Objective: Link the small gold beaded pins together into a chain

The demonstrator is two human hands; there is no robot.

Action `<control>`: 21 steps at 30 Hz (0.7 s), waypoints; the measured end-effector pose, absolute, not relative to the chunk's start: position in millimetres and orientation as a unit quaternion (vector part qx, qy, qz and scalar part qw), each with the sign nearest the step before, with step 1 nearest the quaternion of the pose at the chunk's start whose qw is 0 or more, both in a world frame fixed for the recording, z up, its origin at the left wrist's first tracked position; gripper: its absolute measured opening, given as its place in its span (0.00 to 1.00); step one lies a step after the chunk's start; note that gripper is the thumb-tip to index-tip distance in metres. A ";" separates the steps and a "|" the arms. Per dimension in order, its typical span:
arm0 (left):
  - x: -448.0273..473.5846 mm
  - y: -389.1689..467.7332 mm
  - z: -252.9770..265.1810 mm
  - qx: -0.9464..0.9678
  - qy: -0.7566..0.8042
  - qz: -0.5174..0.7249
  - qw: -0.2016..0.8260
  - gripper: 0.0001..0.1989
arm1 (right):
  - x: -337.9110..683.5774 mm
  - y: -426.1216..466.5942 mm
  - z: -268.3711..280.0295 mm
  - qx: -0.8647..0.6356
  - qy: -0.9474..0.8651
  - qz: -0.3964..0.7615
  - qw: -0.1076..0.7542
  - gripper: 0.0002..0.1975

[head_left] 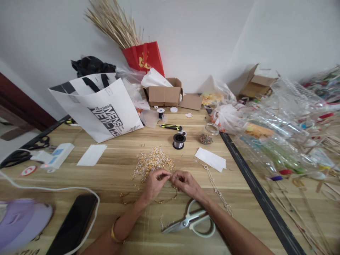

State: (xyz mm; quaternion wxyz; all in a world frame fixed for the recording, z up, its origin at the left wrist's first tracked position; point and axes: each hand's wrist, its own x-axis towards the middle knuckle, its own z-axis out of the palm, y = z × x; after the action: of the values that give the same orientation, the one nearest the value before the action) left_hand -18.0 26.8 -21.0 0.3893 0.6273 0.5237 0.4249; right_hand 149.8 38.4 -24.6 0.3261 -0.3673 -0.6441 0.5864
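Note:
My left hand (156,182) and my right hand (184,182) meet over the table, their fingertips pinched close together. What lies between the fingers is too small to make out. A gold beaded chain (162,202) lies on the wood beneath them and runs out to the left. Right behind my left hand spreads a pile of gold and clear beads (154,161). Scissors with pale green handles (190,221) rest partly open in front of my right wrist. A second, silvery beaded chain (216,189) stretches along the table to the right of my right hand.
Beyond the beads stand a wire spool (179,141), a yellow-black utility knife (171,127) and a glass jar of beads (208,134). Left are a white shopping bag (106,109), a power strip (58,157) and a phone (74,223). Plastic bottles (281,141) crowd the right.

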 end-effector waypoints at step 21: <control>-15.4 22.4 -15.3 0.680 0.514 0.417 0.316 0.14 | 149.4 38.6 -24.7 -0.368 -0.643 0.587 0.327 0.15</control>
State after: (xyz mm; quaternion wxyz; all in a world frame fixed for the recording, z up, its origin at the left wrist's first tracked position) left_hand -15.4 22.4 -15.3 0.3164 0.6796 0.5141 0.4168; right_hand 149.4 38.6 -24.7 0.3271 -0.3678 -0.6430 0.5867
